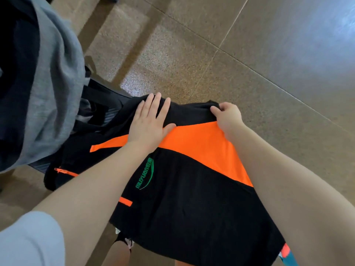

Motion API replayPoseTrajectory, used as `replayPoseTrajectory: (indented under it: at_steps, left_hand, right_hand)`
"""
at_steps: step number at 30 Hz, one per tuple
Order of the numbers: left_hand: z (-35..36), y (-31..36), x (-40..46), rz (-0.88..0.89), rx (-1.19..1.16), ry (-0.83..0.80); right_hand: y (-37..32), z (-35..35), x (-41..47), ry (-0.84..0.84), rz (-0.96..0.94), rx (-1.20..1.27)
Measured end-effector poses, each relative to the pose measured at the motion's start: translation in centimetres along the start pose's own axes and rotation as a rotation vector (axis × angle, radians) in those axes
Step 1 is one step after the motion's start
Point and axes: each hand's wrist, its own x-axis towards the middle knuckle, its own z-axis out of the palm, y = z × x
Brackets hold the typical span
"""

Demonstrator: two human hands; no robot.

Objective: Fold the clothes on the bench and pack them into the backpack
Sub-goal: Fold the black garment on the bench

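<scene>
Lying under flat left fingers point(157, 104), garment point(192, 198) edge seemingly pinched right.

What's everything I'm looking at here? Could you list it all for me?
black garment with orange panel and green logo: one, black, orange and green, spread in the centre under both hands
grey cloth: one, grey, upper left
black straps: black, left of the garment; what they belong to is unclear
brown speckled tiled floor: brown, all around
pale sleeve: one, bottom left
left hand: flat on the garment
right hand: pinches the garment's far edge
</scene>
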Motion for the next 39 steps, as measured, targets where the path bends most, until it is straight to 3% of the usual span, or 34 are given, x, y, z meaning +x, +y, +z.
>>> replayPoseTrajectory:
  at_steps: [6, 10, 13, 15, 17, 19, 20, 22, 26, 29, 32, 33, 35, 39]
  left_hand:
    - [-0.7, -0.4, 4.0, 0.05, 0.051, 0.049]
    - [-0.7, -0.5, 4.4, 0.057, 0.02, 0.056]
    - [-1.4, -0.4, 3.5, 0.028, -0.107, 0.089]
    - [-2.2, -0.2, 2.0, 0.026, -0.284, 0.244]
    - [-3.5, 0.0, 0.2, -0.135, -0.716, 0.288]
    - [-5.6, 0.7, -1.1, -0.458, -1.294, 0.053]
    - [-6.4, 0.8, -1.4, -0.624, -1.474, -0.054]
    - [-7.2, 0.6, -1.9, -0.813, -1.534, -0.221]
    - [-6.5, -0.1, -1.6, -0.812, -1.292, -0.272]
    - [-5.3, 0.5, -0.8, -0.698, -1.06, -0.171]
    - [-4.0, 1.2, -0.5, -0.617, -0.79, 0.0]
    - [-3.7, 1.1, -0.6, -0.624, -0.826, 0.03]
    - [-3.5, 0.8, -1.0, -0.641, -1.127, 0.069]
    - [-4.9, 0.4, -1.0, -0.628, -1.78, 0.007]
  right_hand:
    - [-1.0, -0.9, 1.8, 0.164, -0.083, 0.162]
    - [-0.9, -1.3, 2.0, 0.139, -0.148, 0.134]
    - [-0.9, -1.1, 0.1, 0.087, -0.261, 0.259]
    - [-0.9, -1.3, -2.2, 0.069, -0.368, 0.315]
    - [-0.7, -1.5, -5.2, 0.052, -0.522, 0.175]
    - [0.1, -1.3, -8.5, 0.016, -0.742, -0.076]
    - [0.6, -1.0, -10.1, -0.033, -0.837, -0.183]
    - [1.9, -0.3, -12.1, -0.189, -0.897, -0.325]
    - [4.0, 0.6, -13.0, -0.413, -0.831, -0.544]
    - [4.7, 0.2, -12.5, -0.455, -0.804, -0.642]
    - [4.4, 0.4, -12.8, -0.429, -0.642, -0.508]
    - [4.0, 0.8, -13.0, -0.354, -0.569, -0.394]
    - [2.6, 2.0, -13.0, -0.158, -0.418, -0.15]
    - [-1.0, 3.9, -11.6, -0.069, -0.134, 0.105]
